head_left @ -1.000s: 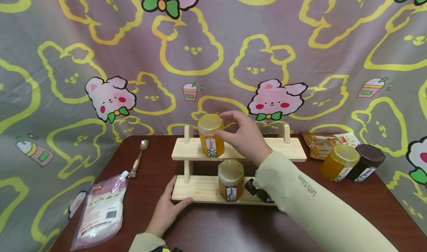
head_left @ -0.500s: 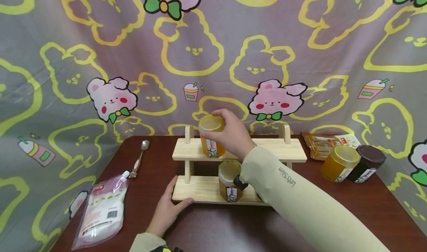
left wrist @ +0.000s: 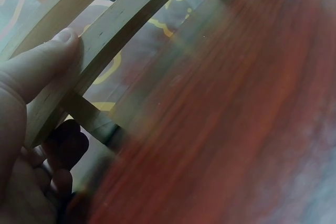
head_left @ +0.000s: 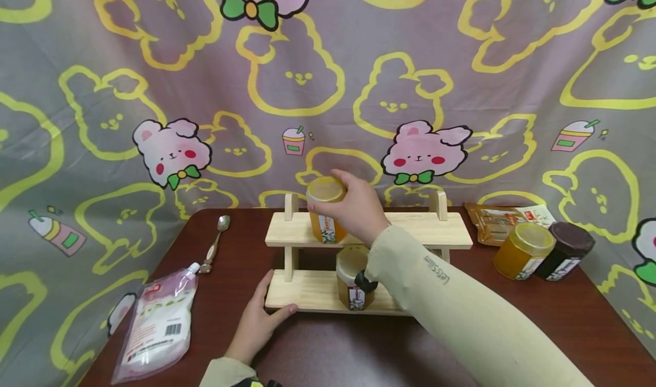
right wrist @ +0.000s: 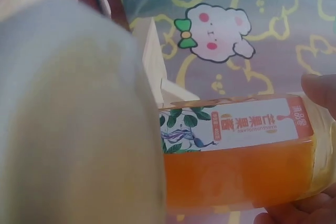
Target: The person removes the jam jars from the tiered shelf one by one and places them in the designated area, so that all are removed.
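Observation:
On the left part of the upper tier of a two-tier wooden shelf (head_left: 410,227) stands a jar of orange jam (head_left: 323,227) with a yellow lid. My right hand (head_left: 356,208) grips it near the lid, with thumb and fingers on opposite sides. The right wrist view shows the labelled side of the jam jar (right wrist: 236,129). Below, my left hand (head_left: 256,321) holds the left end of the lower tier. In the left wrist view, its thumb (left wrist: 52,56) lies on the board, with the other fingers curled beneath. A paler jar (head_left: 352,287) stands on the lower tier, partly behind my right wrist.
At the right of the brown table (head_left: 328,347) stand an orange jar (head_left: 520,253) and a dark jar (head_left: 566,253), before a brown food packet (head_left: 494,225). A spouted pouch (head_left: 159,324) and an ornate spoon (head_left: 214,245) lie on the left. A patterned curtain (head_left: 328,91) hangs behind.
My right hand has moved left and closed round the orange jam jar, its sleeve now covering more of the lower tier. My left hand has stayed on the shelf end.

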Available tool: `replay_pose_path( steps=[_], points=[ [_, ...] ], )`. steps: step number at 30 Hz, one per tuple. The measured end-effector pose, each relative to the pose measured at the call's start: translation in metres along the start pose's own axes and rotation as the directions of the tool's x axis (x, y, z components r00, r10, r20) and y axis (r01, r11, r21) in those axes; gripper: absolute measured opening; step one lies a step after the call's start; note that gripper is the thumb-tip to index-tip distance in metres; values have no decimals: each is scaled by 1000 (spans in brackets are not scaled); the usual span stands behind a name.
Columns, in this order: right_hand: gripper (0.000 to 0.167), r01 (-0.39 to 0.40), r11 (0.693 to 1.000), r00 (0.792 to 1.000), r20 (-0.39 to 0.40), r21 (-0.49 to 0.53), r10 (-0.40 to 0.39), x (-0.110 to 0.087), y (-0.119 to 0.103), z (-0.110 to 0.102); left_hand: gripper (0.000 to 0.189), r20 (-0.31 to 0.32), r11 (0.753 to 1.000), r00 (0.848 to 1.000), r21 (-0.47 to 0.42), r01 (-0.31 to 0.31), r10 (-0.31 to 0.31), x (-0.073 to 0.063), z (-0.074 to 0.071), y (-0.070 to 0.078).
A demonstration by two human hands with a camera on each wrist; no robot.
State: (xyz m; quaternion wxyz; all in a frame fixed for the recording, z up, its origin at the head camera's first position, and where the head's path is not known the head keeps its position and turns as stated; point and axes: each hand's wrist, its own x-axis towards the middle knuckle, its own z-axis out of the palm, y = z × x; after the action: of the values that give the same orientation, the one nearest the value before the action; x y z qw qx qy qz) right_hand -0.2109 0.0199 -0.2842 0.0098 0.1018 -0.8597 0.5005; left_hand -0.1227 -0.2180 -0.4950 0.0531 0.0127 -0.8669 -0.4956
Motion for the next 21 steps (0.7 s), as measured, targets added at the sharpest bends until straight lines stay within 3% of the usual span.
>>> replay_pose_path(
  steps=[5,21],
  points=[
    [89,-4,997,1000,13,71,4,-7,0,-9,103,5,1000,1000,12,0,0,1,0,0],
    [88,71,984,997,6,166,-73,-25,2,-52,102,1,1000,1000,21,-5,5,-1,1,0]
  ],
)
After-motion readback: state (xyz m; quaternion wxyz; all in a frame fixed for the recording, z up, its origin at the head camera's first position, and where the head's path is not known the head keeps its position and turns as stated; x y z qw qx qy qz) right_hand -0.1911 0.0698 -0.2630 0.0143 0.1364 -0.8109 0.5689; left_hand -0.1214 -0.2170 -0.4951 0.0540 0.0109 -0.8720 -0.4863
